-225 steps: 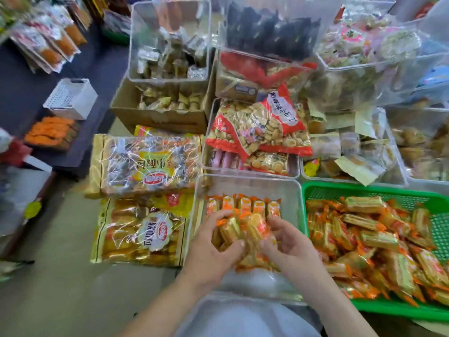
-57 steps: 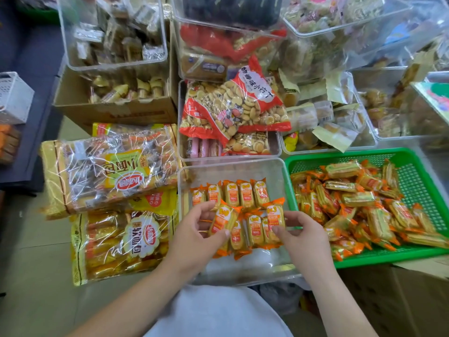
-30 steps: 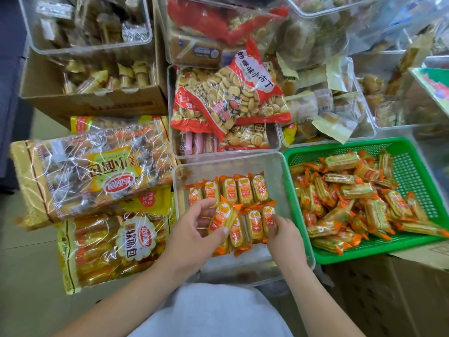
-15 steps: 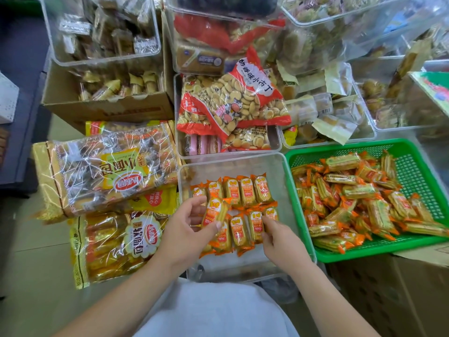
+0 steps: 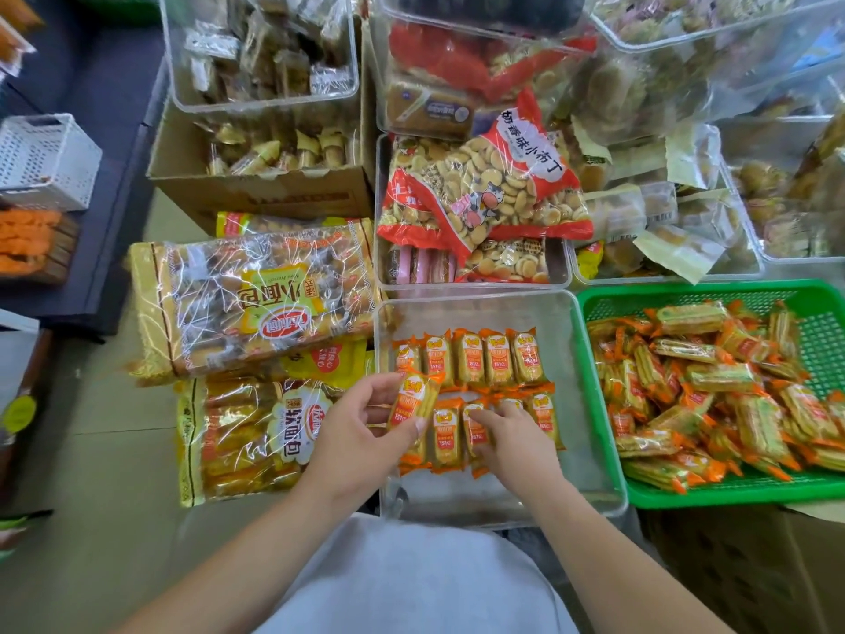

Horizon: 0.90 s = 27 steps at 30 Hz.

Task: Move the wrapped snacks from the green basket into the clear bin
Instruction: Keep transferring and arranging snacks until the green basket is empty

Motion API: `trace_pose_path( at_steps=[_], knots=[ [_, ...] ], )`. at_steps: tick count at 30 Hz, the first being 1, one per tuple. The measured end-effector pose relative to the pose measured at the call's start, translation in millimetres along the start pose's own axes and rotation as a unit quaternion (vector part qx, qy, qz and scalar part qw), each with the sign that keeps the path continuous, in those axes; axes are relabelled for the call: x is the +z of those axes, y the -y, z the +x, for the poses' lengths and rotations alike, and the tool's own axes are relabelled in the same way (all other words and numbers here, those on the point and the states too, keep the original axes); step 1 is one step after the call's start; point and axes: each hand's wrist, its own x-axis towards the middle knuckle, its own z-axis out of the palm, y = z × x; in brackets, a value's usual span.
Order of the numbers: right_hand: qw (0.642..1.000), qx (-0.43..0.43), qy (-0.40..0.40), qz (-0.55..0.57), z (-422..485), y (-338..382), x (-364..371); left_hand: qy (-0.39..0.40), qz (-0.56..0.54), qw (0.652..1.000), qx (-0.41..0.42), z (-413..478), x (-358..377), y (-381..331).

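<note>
Green basket (image 5: 823,345), right, is heaped with wrapped snacks (image 5: 713,391); in the clear bin (image 5: 587,441) just left, two rows (image 5: 484,359) are laid, the near row (image 5: 446,434) pressed by straight fingers of the right hand (image 5: 516,443), one packet (image 5: 411,398) pinched by the left hand (image 5: 354,434).

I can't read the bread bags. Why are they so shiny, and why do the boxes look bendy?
Head view: light glares white off the crinkled bread bags, hiding some print; the wide-angle lens bows the edges of the clear bin and green basket.
</note>
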Motion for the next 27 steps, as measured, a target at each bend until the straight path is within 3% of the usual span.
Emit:
trace_pose_path(
  at_steps=[5, 9, 11, 14, 16, 19, 22, 27],
  knots=[
    [1.0, -0.001, -0.009, 0.008, -2, 1, -5, -0.008, -0.001, 1.0, 0.005, -1, -3, 3],
    [0.98, 0.0, -0.076, 0.183, -13, 23, -28, -0.029, 0.012, 1.0, -0.001, 1, -4, 3],
    [0.932, 0.009, -0.099, 0.348, -23, 45, -50, -0.036, 0.022, 0.999, 0.006, 2, -2, 2],
    [0.829, 0.033, -0.031, 0.558, -37, 78, -79, -0.031, 0.014, 0.999, 0.033, 4, 3, -3],
    [0.782, 0.059, -0.005, 0.621, -39, 91, -86, -0.022, 0.014, 0.999, 0.042, 5, 5, -6],
    [0.757, 0.102, -0.026, 0.645, -31, 93, -87, 0.024, 0.032, 0.998, 0.043, 10, 1, -5],
    [0.766, 0.137, -0.034, 0.628, -14, 85, -83, 0.03, 0.057, 0.997, 0.039, 16, -8, 0],
    [0.85, 0.165, -0.028, 0.499, 50, 84, -71, -0.015, 0.056, 0.998, -0.006, 32, -34, 11]
  ],
)
